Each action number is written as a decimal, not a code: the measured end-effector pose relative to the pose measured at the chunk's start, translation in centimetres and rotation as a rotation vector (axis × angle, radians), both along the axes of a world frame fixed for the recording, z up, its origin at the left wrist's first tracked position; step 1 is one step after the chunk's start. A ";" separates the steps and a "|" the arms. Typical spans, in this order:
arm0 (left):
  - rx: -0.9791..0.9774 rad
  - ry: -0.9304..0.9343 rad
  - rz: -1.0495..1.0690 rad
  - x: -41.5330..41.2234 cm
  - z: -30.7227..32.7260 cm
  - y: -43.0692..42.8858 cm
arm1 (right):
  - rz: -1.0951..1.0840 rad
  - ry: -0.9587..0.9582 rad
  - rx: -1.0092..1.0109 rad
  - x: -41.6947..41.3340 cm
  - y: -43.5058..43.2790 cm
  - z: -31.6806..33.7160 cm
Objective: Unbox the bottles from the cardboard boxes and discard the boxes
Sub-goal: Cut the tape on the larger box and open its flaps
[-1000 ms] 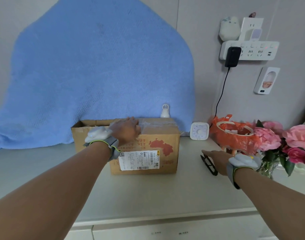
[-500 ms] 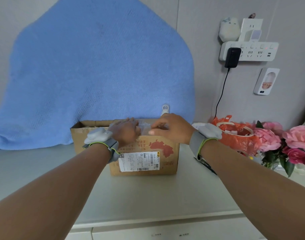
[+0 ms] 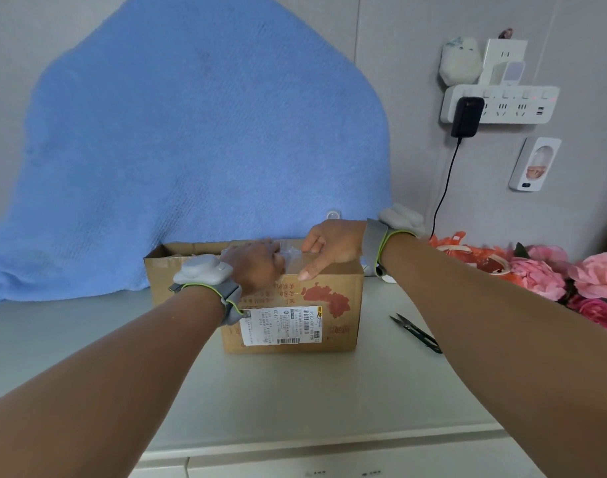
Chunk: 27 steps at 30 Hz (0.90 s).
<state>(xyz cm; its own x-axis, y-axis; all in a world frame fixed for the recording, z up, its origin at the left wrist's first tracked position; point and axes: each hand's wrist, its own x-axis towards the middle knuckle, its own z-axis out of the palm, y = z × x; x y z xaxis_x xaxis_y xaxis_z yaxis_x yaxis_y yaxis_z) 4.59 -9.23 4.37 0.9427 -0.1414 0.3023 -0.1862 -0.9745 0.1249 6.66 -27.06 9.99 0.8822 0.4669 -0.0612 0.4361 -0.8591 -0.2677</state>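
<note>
A brown cardboard box (image 3: 333, 327) with a white shipping label stands on the white counter (image 3: 295, 401), in front of me. Its left end looks open at the top; clear tape (image 3: 291, 253) wrinkles across the lid. My left hand (image 3: 252, 267) rests on the lid near the middle, pressing down. My right hand (image 3: 333, 246) is on the right part of the lid. Its thumb lies on the front top edge and its fingers curl over the taped flap. No bottle is visible; the inside of the box is hidden.
Small black scissors (image 3: 416, 334) lie on the counter right of the box. Pink flowers (image 3: 571, 281) and an orange plastic bag (image 3: 467, 257) fill the far right. A blue towel (image 3: 192, 150) hangs on the wall behind. A black cable (image 3: 443, 191) drops from a power strip.
My right hand left the scissors on the counter and moved left onto the box lid, then took hold of the right flap. My left hand stayed on the lid.
</note>
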 end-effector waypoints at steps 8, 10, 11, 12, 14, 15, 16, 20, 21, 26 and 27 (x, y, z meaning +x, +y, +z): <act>0.050 -0.027 0.124 1.2 2.6 0.2 | 0.034 -0.107 0.117 0.0 0.0 -0.3; 0.048 -0.034 0.137 1.3 3.0 0.5 | 0.043 -0.187 0.147 -0.5 -0.2 -0.6; 0.049 -0.031 0.145 1.3 3.3 0.6 | 0.045 -0.227 0.141 -0.7 -0.2 -0.6; 0.050 -0.024 0.158 1.1 3.7 0.8 | 0.045 -0.262 0.128 -0.9 -0.1 -0.6; 0.047 -0.017 0.186 0.8 4.3 1.3 | 0.028 -0.329 0.094 -1.2 -0.1 -0.7; 0.034 -0.019 0.197 0.7 4.5 1.6 | 0.022 -0.361 0.066 -1.3 0.0 -0.7; 0.010 -0.022 0.215 0.4 4.8 2.0 | 0.021 -0.400 0.032 -1.3 0.0 -0.7; -0.135 -0.020 0.281 -0.9 5.5 3.2 | 0.071 -0.536 -0.065 -1.9 0.2 -0.5; -0.175 -0.005 0.281 -1.2 5.7 3.3 | 0.078 -0.556 -0.069 -2.2 0.2 -0.5; -0.246 0.191 0.212 -2.9 6.0 2.8 | 0.082 -0.549 -0.052 -3.4 -0.9 -1.2; -0.212 0.224 0.195 -3.1 6.0 2.6 | 0.089 -0.551 -0.055 -3.6 -1.2 -1.6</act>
<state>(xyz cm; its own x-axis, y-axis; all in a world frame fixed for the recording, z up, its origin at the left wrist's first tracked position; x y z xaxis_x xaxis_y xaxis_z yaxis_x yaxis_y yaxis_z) 1.47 -6.61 10.33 0.9918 0.0914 0.0891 0.0553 -0.9369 0.3451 3.04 -28.25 8.37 0.7475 0.5506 0.3716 0.5707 -0.8186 0.0647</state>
